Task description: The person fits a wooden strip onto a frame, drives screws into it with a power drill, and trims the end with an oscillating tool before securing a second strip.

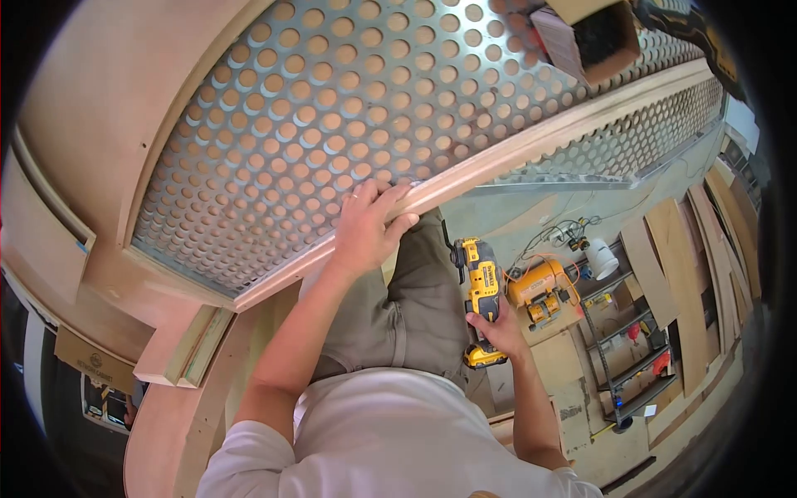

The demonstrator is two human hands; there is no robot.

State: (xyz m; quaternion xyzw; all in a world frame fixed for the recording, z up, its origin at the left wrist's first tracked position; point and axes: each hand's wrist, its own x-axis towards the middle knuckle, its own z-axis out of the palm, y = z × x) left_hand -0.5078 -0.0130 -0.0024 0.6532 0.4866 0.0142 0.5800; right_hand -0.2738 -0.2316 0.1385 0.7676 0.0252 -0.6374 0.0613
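My left hand (371, 224) rests over the wooden edge strip (465, 169), its fingers spread onto the perforated metal sheet (332, 100) and its thumb on the near side. The sheet has many round holes and lies in a wooden frame. In my right hand (501, 330) is a yellow and black cordless power tool (482, 282), gripped around its body. The tool's black head points away from me, beside my trouser leg, and its battery end is nearest my body.
An open cardboard box (569, 46) stands on the sheet at the top right. Down on the right are an orange compressor (540, 284), a white container (601, 259), a black rack (610, 357) and long wooden boards (674, 282). Stacked wood pieces (187, 347) sit at the left.
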